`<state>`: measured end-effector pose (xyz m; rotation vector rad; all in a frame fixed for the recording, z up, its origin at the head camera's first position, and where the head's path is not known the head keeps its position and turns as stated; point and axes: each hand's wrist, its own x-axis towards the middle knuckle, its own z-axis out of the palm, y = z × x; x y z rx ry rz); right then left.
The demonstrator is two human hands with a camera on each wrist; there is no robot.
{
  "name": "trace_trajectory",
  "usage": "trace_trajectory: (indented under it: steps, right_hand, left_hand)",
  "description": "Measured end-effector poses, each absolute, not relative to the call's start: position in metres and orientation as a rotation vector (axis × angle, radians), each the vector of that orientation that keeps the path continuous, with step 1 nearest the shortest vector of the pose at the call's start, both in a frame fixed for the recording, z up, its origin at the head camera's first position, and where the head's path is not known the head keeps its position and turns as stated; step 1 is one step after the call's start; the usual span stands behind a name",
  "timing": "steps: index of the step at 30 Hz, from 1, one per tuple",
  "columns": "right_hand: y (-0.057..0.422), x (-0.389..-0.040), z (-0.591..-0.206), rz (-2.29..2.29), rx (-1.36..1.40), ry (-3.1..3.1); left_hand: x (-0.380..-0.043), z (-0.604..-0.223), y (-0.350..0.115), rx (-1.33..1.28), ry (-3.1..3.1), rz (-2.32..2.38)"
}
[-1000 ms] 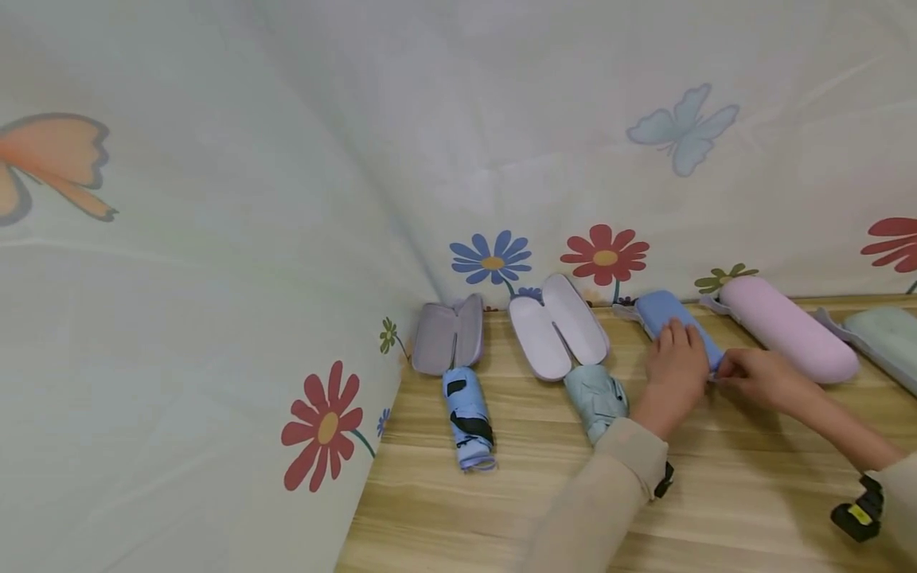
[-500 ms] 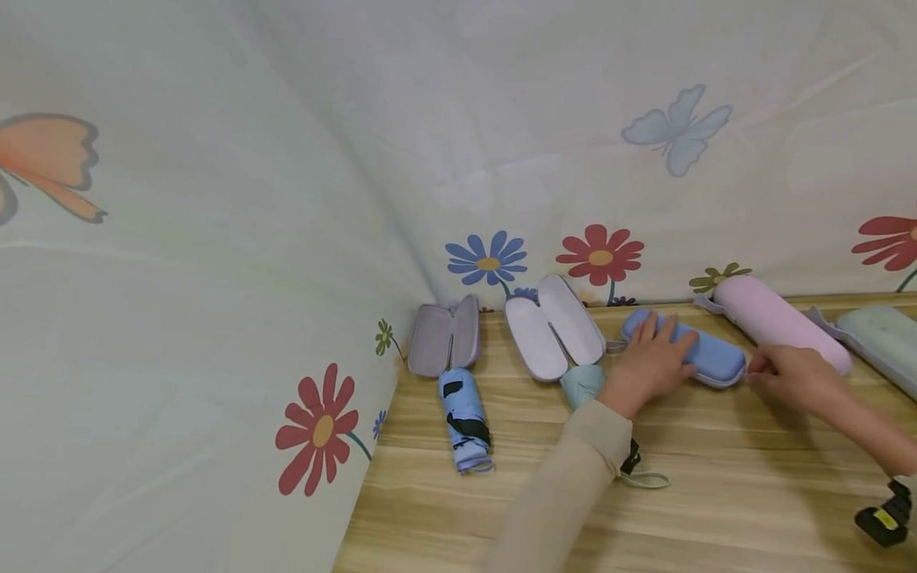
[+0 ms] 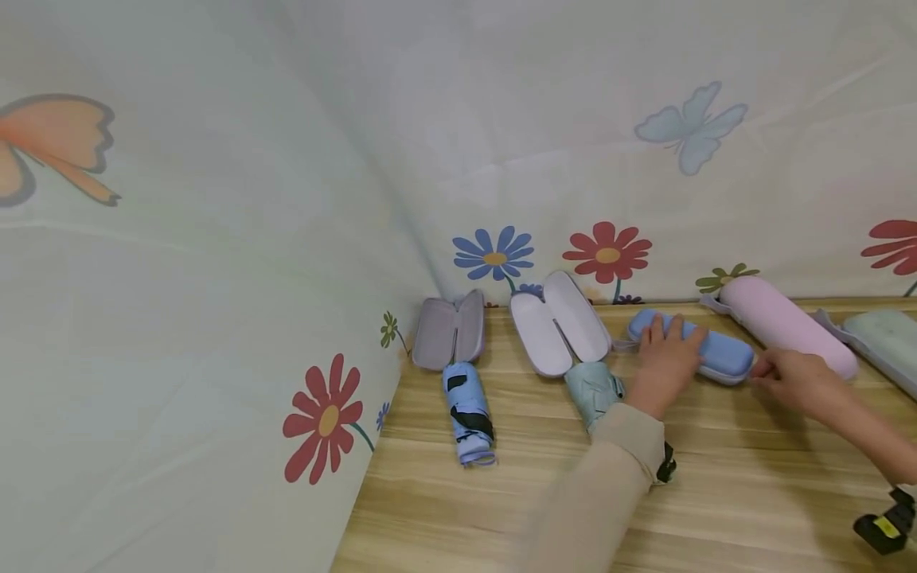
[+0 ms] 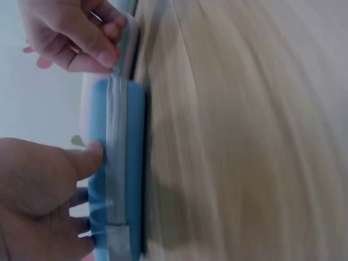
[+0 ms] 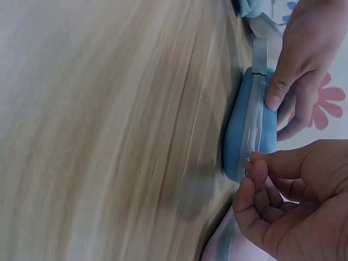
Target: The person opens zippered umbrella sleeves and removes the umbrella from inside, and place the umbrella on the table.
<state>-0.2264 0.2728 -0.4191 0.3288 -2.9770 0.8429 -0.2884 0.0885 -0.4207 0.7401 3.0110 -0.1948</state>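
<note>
A blue zippered hard case lies closed on the wooden table, slanting a little, with a grey zipper band along its side. My left hand holds it steady, fingers over the top and thumb at the near side. At the case's right end, my right hand pinches the small zipper pull between thumb and forefinger. A grey strap is at the other end of the case. In the head view the left hand covers part of the lid.
Left of it two unzipped cases lie spread, one grey and one white-lined. Before them lie a folded blue umbrella and a grey-green one, partly behind the left sleeve. A pink case and a pale green case are to the right.
The blue case has been swung round from pointing away to lying more crosswise, its near end shifting right. My right hand moved right with that end; my left hand kept hold.
</note>
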Motion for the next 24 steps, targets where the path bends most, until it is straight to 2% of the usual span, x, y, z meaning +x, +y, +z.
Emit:
trace_trajectory:
  steps: [11, 24]
  right_hand:
    - [0.275, -0.233, -0.424, 0.852, 0.362, -2.914]
    - [0.229, -0.245, -0.435, 0.900, 0.376, -2.782]
  left_hand:
    - [-0.278, -0.432, 0.109, 0.450, 3.184, 0.056]
    - [-0.272, -0.435, 0.109, 0.414, 3.264, 0.196]
